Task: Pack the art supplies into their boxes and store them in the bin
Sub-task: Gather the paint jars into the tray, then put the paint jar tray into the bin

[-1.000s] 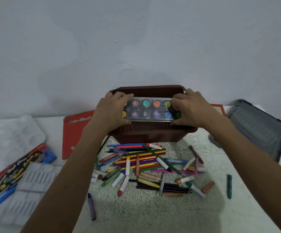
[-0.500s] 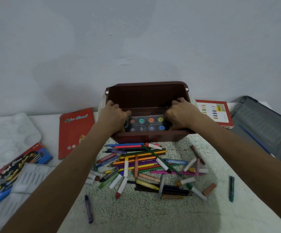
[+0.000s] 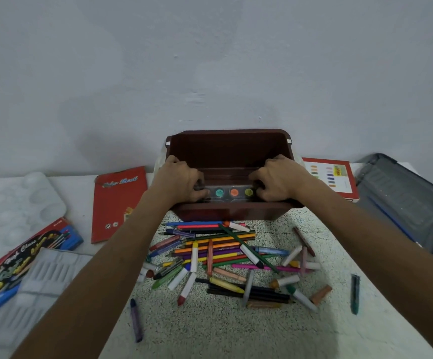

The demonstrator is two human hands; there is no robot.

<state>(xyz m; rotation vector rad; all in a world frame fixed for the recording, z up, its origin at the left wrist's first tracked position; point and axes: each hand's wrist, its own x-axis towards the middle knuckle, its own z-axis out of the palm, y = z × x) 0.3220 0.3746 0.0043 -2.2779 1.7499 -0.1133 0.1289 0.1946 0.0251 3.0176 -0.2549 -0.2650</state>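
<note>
Status at this moment: storing has started, packing has hardly begun.

Item in hand: a clear paint set (image 3: 233,193), lid on, with teal, orange and yellow pots showing. It sits low inside the brown bin (image 3: 228,134), close to the near wall. Whether it rests on the floor of the bin cannot be told from where I stand. The left hand (image 3: 181,181) grips its left end and the right hand (image 3: 280,181) its right end, fingers curled over the case on both sides. Neither hand has let go.

Done, as far as can be seen: one set boxed and in the bin (nothing else shows inside it).

Outstanding:
- A loose heap of pencils, crayons and markers (image 3: 223,255) lies on the speckled mat (image 3: 210,330) just in front of the bin, with a purple crayon (image 3: 136,320) and a green crayon (image 3: 355,294) lying apart from it.
- Containers unfilled: red folder box (image 3: 118,203), blue box (image 3: 16,260) with a clear tray (image 3: 36,286) lying partly over it, and a red-and-white box (image 3: 332,177).
- A white palette (image 3: 18,203) and a dark lid (image 3: 402,200) lie at the edges.

Judgement: the bulk of the work remains.
</note>
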